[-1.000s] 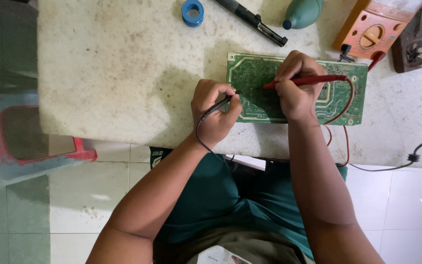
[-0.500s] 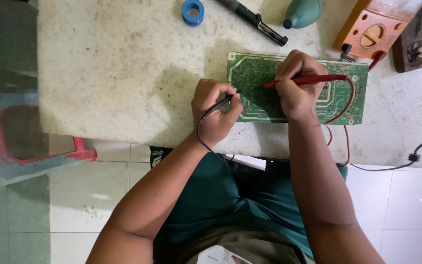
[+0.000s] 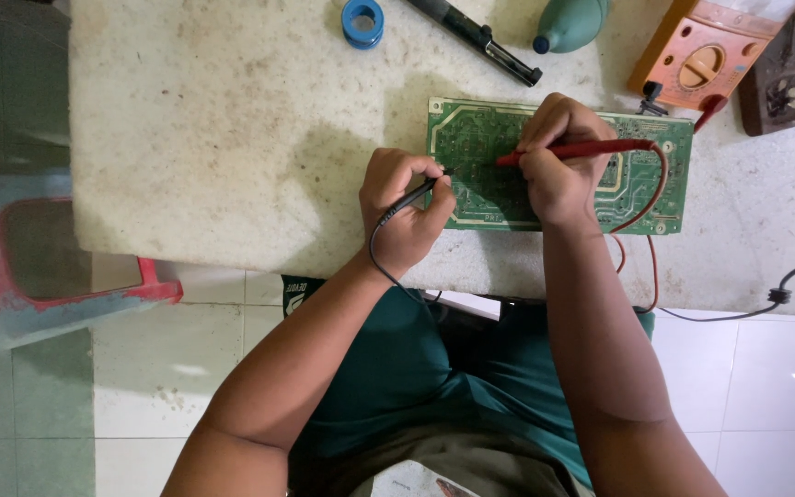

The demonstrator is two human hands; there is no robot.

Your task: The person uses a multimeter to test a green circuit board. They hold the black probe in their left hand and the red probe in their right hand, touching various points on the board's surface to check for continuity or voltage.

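Both forearms extend forward from the torso, elbows bent. The left hand is curled in a closed pen-style grip, fingertips pinched together, knuckles up. The right hand is likewise closed in a pinch grip, wrist straight, positioned just beside the left.

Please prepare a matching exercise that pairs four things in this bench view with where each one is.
Things:
1. red probe
2. black probe
3. blue ring
4. orange meter

Places:
A. far edge of the table, left of the circuit board
B. in the left hand
C. beyond the board's right end
D. in the right hand

Pairs: 1-D, 2-B, 3-A, 4-C
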